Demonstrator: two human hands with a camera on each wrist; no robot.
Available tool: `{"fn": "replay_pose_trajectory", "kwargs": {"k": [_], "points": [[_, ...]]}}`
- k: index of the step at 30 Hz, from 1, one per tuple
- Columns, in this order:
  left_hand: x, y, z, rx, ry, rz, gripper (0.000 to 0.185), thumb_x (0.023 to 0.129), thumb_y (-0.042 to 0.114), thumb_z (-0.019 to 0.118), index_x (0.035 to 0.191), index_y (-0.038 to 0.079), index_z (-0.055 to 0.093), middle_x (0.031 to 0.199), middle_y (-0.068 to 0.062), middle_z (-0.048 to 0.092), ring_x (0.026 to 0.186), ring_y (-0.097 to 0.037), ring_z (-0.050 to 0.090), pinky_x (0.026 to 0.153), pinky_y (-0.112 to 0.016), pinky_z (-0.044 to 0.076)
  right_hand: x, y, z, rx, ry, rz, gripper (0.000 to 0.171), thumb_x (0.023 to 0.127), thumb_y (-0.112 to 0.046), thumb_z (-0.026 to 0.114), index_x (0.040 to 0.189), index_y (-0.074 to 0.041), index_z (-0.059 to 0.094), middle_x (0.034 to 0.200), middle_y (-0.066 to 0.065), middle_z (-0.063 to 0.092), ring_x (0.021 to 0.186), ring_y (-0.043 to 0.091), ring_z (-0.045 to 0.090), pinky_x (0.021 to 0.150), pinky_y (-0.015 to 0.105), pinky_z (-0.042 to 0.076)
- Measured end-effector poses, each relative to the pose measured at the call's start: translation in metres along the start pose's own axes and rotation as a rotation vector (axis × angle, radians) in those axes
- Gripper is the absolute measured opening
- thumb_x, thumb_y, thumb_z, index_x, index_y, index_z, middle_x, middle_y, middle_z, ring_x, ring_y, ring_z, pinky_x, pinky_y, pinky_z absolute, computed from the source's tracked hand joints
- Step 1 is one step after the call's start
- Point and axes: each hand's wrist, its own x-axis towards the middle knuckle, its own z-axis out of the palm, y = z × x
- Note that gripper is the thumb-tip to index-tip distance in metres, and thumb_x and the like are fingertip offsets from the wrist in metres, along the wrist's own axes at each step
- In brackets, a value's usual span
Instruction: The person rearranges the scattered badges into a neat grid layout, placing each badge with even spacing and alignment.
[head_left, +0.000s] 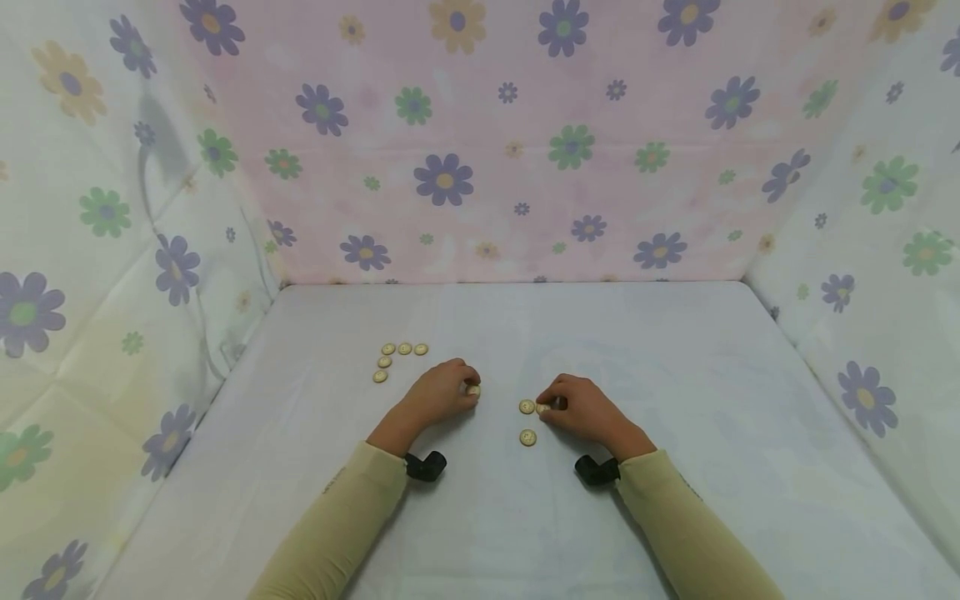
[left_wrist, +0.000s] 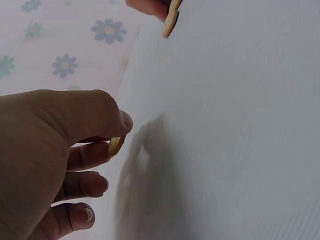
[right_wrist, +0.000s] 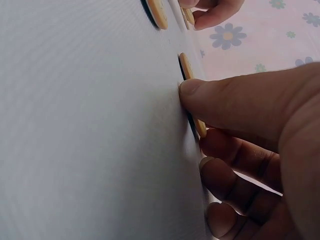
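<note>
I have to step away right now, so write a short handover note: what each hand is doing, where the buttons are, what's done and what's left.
Left hand: pinches one button at its fingertips, on the white table.
Right hand: fingertips curled on a button, which lies flat on the table.
Loose buttons: one just left of the right hand's fingers, another nearer the person.
Done, apparently: five buttons lie in a curved row at the far left.
Left, probably: the four buttons by the hands, apart from that row.
</note>
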Motion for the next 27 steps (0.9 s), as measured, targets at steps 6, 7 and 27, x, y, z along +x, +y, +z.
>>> {"fn": "replay_pose_trajectory", "kwargs": {"k": [6, 7, 27], "points": [[-0.001, -0.012, -0.006, 0.018, 0.041, -0.017, 0.023, 0.088, 0.024, 0.067, 0.107, 0.011, 0.070, 0.101, -0.001, 0.064, 0.090, -0.017, 0.061, 0.084, -0.036, 0.050, 0.000, 0.000, -0.001, -0.010, 0.000, 0.000, 0.020, 0.085, -0.024, 0.074, 0.104, -0.019, 0.074, 0.097, -0.007, 0.063, 0.084, 0.009, 0.053, 0.076, 0.030, 0.045], [-0.001, -0.014, -0.007, 0.017, 0.045, -0.023, 0.023, 0.088, 0.024, 0.067, 0.107, 0.011, 0.070, 0.101, -0.001, 0.064, 0.091, -0.017, 0.061, 0.084, -0.037, 0.050, 0.000, 0.000, 0.000, -0.010, 0.000, 0.002, 0.020, 0.085, -0.024, 0.074, 0.104, -0.019, 0.074, 0.097, -0.008, 0.062, 0.084, 0.009, 0.053, 0.076, 0.031, 0.045], [0.001, -0.051, -0.022, 0.002, 0.072, -0.134, 0.026, 0.090, 0.020, 0.062, 0.110, 0.006, 0.069, 0.112, -0.010, 0.064, 0.108, -0.026, 0.061, 0.094, -0.042, 0.049, 0.000, 0.000, 0.000, 0.010, -0.013, 0.028, 0.019, 0.085, -0.024, 0.074, 0.104, -0.020, 0.074, 0.095, -0.008, 0.061, 0.085, 0.010, 0.053, 0.077, 0.031, 0.045]]}}
